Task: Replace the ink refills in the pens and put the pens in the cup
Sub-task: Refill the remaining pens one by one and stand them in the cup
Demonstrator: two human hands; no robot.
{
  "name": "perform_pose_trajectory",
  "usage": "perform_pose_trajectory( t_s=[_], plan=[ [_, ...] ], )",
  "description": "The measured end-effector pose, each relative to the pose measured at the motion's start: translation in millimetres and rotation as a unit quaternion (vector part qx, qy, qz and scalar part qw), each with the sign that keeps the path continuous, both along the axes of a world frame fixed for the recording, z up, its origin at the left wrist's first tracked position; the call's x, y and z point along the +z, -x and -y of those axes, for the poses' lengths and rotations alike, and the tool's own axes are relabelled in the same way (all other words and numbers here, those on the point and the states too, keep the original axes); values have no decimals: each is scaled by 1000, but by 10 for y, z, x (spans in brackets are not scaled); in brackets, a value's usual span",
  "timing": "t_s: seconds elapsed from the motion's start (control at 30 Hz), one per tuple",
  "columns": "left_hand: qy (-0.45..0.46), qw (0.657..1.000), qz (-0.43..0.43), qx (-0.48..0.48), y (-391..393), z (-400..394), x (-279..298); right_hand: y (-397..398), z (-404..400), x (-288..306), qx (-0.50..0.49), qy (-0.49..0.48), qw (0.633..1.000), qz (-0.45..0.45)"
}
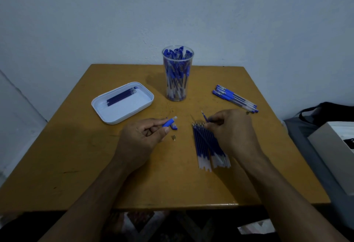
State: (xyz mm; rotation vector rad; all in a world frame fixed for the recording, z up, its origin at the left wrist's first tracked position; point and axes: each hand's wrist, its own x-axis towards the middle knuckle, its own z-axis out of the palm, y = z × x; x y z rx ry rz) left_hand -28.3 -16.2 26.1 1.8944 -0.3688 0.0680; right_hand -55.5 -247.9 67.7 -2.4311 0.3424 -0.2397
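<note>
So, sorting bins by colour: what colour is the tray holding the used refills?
White, seen in the head view: the tray.

Dim, bluish-cast pic w/ soft low contrast, light from above/front so the cup (177, 73) throws a faint shadow left-back on the table (76, 165), wide-angle bending at edges, slight blur overall, area under table near black.

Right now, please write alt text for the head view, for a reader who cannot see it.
Over a wooden table, the left hand holds a blue pen barrel while the right hand pinches one refill above a pile of refills. Behind stand a clear cup of pens, a white tray and loose pens.
</note>
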Motion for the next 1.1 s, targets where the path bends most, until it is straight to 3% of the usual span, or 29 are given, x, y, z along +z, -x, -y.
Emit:
perform_pose_trajectory(
  t_s=[0.2, 1.1],
  plan=[
    [8, 1000, -10, -7, -12, -8, -7, 44, -47, -39, 13, 66, 997, -30],
    [16, 1000, -3, -9, -8, -13, -14, 61, -82, -172, 22, 74, 996, -35]
  ],
)
